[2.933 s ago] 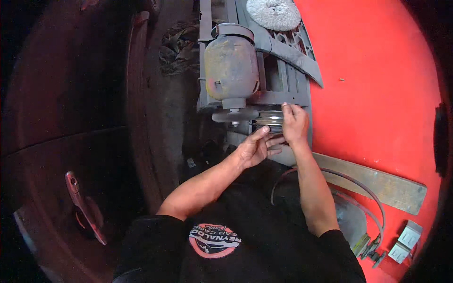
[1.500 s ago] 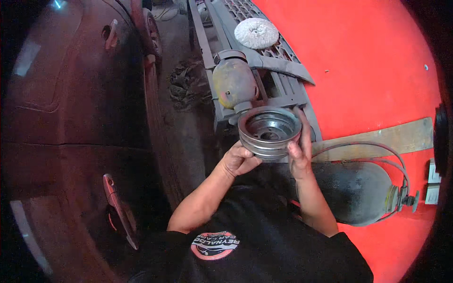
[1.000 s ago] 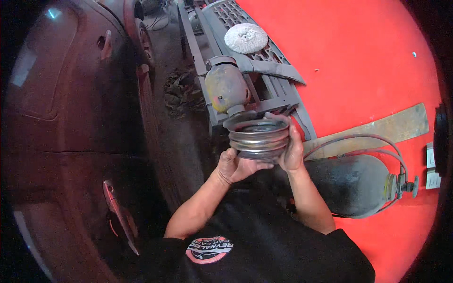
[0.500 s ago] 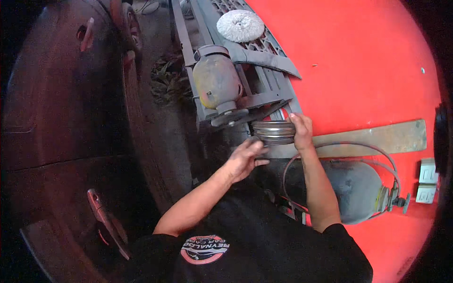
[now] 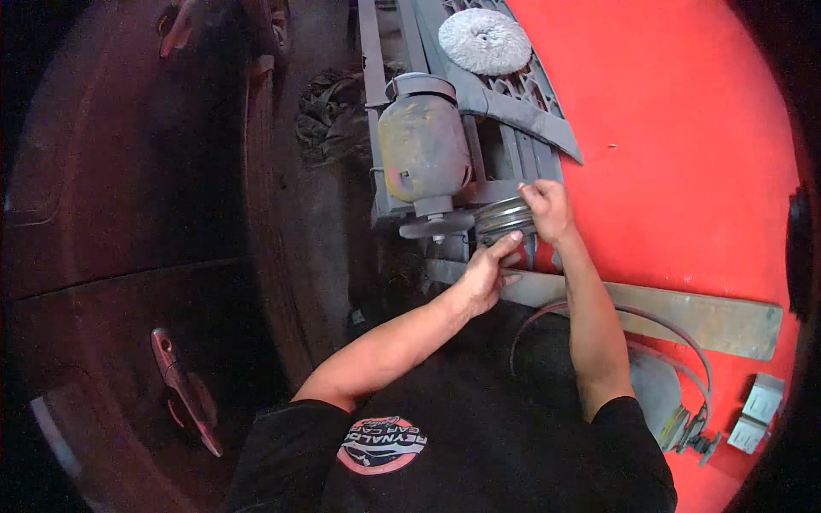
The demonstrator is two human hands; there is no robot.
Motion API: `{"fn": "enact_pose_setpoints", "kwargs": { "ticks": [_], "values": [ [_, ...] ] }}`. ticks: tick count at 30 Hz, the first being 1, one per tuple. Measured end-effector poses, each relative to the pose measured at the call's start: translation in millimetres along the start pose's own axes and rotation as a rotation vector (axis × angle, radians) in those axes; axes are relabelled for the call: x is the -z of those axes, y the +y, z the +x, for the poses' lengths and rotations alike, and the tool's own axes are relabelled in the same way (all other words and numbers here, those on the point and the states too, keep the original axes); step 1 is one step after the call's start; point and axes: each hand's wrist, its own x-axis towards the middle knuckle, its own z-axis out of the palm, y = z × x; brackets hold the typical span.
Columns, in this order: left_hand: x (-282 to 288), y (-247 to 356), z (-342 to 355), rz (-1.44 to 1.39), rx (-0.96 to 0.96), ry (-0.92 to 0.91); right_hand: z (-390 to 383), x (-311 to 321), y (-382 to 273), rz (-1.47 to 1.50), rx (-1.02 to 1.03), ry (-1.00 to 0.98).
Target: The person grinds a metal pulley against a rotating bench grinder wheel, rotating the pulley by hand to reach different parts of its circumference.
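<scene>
Head view: both hands clasp the grooved grey metal pulley (image 5: 505, 219) beside the dusty grey electric motor (image 5: 424, 150); left hand (image 5: 487, 272) grips underneath, right hand (image 5: 544, 210) on top.

The person wears a black short-sleeved shirt (image 5: 479, 427); a round badge in pale red and white (image 5: 382, 445) sits on its chest; both forearms are bare from the sleeve hems down; the left hand (image 5: 486, 275) and right hand (image 5: 547, 210) are ungloved.
</scene>
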Motion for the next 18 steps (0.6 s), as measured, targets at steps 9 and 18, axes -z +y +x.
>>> {"fn": "enact_pose_setpoints", "kwargs": {
  "ticks": [9, 18],
  "values": [
    [3, 1, -8, -0.198, 0.067, -0.152, -3, 2, -35, -0.059, 0.16, -0.018],
    [10, 2, -12, -0.25, 0.054, -0.256, -9, 5, -63, -0.17, 0.155, 0.022]
  ]
}}
